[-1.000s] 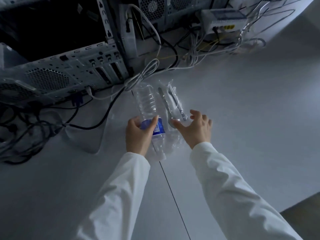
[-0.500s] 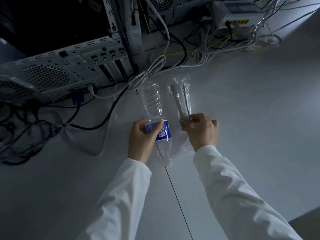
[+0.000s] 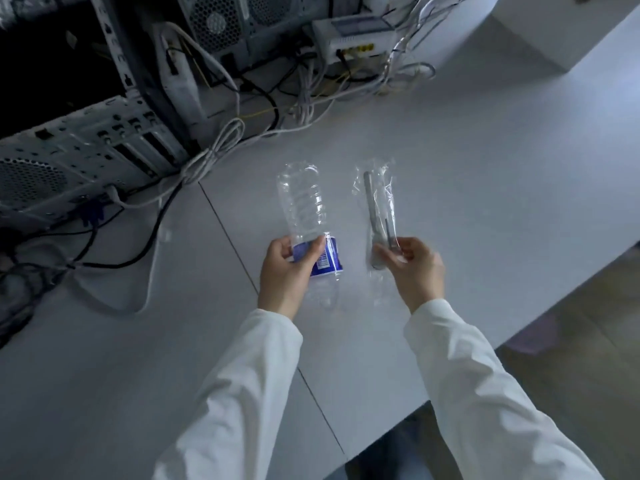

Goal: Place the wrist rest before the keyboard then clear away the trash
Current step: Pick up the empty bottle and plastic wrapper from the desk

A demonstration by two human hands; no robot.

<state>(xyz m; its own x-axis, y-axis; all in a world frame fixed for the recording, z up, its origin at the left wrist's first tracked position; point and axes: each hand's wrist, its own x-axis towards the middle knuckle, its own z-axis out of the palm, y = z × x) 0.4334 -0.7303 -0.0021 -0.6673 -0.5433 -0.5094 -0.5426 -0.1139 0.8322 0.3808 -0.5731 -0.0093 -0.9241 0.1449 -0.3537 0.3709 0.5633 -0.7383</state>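
An empty clear plastic bottle (image 3: 304, 206) with a blue label is held above the white desk (image 3: 485, 174), and my left hand (image 3: 285, 271) grips it around the label. To its right hangs a clear plastic wrapper (image 3: 375, 199) with grey plastic cutlery inside. My right hand (image 3: 415, 268) pinches the wrapper's near end. Both hands are side by side over the desk's middle. No wrist rest or keyboard is in view.
A computer case (image 3: 69, 164) lies at the back left with a tangle of black and white cables (image 3: 207, 157) spilling onto the desk. A white router (image 3: 353, 36) stands at the back. The desk's edge (image 3: 519, 327) runs diagonally at right, floor beyond.
My right hand closed on the cutlery wrapper and lifted it. Both hands drew the bottle and wrapper apart and toward me, up off the desk.
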